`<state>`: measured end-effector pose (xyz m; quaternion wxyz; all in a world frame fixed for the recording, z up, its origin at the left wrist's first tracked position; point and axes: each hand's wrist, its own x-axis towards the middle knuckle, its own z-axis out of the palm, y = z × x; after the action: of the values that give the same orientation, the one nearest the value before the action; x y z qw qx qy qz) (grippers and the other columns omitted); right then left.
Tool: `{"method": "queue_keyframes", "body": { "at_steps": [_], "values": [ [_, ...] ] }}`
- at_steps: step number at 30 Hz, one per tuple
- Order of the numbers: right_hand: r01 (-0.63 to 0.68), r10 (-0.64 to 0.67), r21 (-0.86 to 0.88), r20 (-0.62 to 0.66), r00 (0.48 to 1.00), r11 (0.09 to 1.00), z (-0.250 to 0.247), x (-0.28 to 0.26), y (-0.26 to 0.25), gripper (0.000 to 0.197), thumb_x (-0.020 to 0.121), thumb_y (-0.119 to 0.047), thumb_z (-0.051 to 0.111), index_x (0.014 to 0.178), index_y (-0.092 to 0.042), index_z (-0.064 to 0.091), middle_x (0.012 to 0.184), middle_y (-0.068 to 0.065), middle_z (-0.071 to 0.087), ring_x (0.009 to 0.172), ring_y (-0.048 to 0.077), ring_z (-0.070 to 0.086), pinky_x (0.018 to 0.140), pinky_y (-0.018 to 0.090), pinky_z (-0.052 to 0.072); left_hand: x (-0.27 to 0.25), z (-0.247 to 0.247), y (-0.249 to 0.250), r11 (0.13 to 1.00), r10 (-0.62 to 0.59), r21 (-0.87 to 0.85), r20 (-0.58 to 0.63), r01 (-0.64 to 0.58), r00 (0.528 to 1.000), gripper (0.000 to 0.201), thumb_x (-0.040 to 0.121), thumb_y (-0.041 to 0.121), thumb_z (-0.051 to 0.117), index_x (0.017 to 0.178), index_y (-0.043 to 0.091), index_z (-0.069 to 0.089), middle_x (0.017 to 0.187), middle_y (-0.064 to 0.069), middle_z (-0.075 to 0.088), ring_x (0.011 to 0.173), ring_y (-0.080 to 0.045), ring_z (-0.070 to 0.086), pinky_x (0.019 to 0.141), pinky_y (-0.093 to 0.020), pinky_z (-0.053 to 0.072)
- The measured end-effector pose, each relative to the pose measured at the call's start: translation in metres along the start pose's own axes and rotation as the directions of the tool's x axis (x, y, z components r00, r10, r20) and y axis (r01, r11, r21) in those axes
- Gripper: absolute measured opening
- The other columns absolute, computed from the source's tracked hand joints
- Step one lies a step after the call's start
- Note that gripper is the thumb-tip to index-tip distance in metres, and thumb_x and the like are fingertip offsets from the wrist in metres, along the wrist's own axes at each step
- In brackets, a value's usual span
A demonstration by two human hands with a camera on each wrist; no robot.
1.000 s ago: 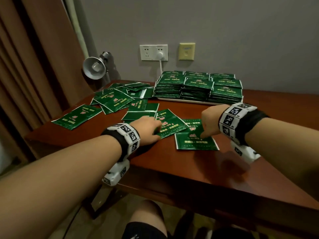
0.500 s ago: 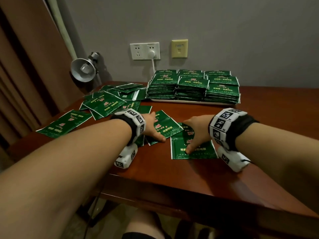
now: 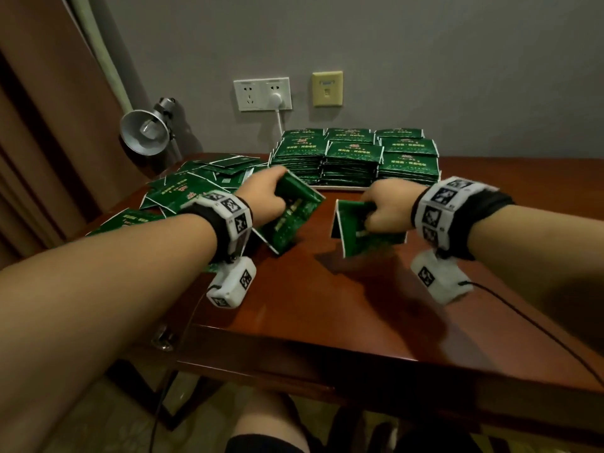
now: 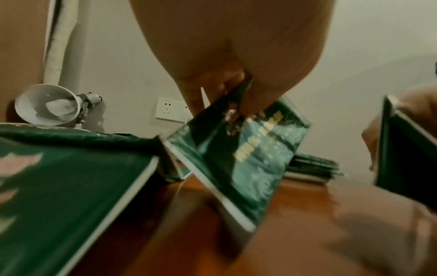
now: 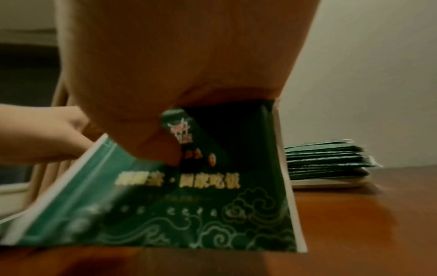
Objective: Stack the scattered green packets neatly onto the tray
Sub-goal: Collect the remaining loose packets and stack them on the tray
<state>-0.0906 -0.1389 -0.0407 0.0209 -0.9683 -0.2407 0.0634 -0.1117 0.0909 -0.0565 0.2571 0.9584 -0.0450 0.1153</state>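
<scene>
While loose packets [image 3: 183,191] lie scattered at the far left of the surface [image 3: 359,308], beside a lamp [image 3: 143,132], the left hand [image 3: 261,199] lifts one packet [image 3: 291,220] clear of the wood, its grip pinching the top edge so the packet hangs tilted. Just right of it, the right hand [image 3: 389,207] pinches a second packet [image 3: 356,230], also raised. Behind both hands, the tray [image 3: 340,188] carries neat green stacks [image 3: 354,158] against the wall.
</scene>
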Motion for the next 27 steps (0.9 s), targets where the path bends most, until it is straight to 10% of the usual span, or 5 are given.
{"method": "queue_keyframes", "body": {
  "at_steps": [6, 10, 15, 20, 27],
  "values": [
    [-0.14, 0.138, 0.176, 0.02, 0.99, 0.974, -0.007, 0.004, 0.011, 0.036, 0.084, -0.014, 0.052, 0.119, -0.013, 0.061, 0.095, 0.005, 0.065, 0.086, 0.022, 0.061, 0.071, 0.028, 0.052, 0.01, 0.008, 0.022, 0.951, -0.079, -0.299, 0.021, 0.082, 0.997, 0.036, 0.083, -0.005, 0.038, 0.102, 0.019, 0.057, 0.082, -0.007, 0.059, 0.07, -0.023, 0.052, 0.064, -0.032, 0.042],
    [-0.195, 0.199, -0.04, 0.127, 0.972, 0.98, 0.018, 0.011, 0.014, 0.053, 0.087, -0.029, 0.056, 0.135, -0.013, 0.043, 0.123, 0.01, 0.056, 0.103, 0.028, 0.059, 0.086, 0.037, 0.054, 0.007, 0.053, 0.01, 0.97, -0.192, 0.196, 0.235, 0.147, 0.953, 0.045, 0.101, 0.027, 0.037, 0.145, 0.016, 0.034, 0.128, -0.014, 0.052, 0.117, -0.03, 0.051, 0.097, -0.04, 0.043],
    [-0.094, 0.105, -0.061, 0.208, 0.973, 0.994, 0.038, 0.014, 0.013, 0.077, 0.083, -0.056, 0.061, 0.143, -0.016, 0.036, 0.129, 0.008, 0.054, 0.11, 0.026, 0.057, 0.092, 0.038, 0.051, 0.002, 0.056, 0.015, 0.843, -0.2, 0.538, 0.311, 0.002, 0.929, 0.065, 0.098, 0.057, 0.03, 0.144, 0.012, 0.034, 0.146, -0.017, 0.032, 0.135, -0.034, 0.031, 0.107, -0.05, 0.032],
    [-0.109, 0.158, -0.253, 0.183, 0.97, 0.961, 0.038, 0.012, 0.001, 0.086, 0.071, -0.073, 0.063, 0.124, -0.007, 0.052, 0.119, 0.011, 0.059, 0.106, 0.026, 0.059, 0.085, 0.035, 0.051, -0.006, 0.061, 0.013, 0.72, -0.328, 0.692, 0.412, -0.058, 0.85, 0.096, 0.07, 0.082, 0.054, 0.135, 0.012, 0.039, 0.135, -0.015, 0.039, 0.125, -0.034, 0.04, 0.104, -0.049, 0.039],
    [-0.183, 0.198, -0.125, 0.128, 0.972, 0.975, 0.04, 0.007, -0.001, 0.08, 0.078, -0.058, 0.069, 0.126, -0.003, 0.034, 0.093, 0.006, 0.058, 0.085, 0.025, 0.061, 0.074, 0.036, 0.052, -0.012, 0.063, 0.002, 0.909, -0.109, 0.41, 0.409, -0.076, 0.906, 0.079, 0.07, 0.065, 0.071, 0.121, 0.016, 0.036, 0.111, -0.006, 0.054, 0.099, -0.024, 0.055, 0.088, -0.043, 0.051]
  ]
}}
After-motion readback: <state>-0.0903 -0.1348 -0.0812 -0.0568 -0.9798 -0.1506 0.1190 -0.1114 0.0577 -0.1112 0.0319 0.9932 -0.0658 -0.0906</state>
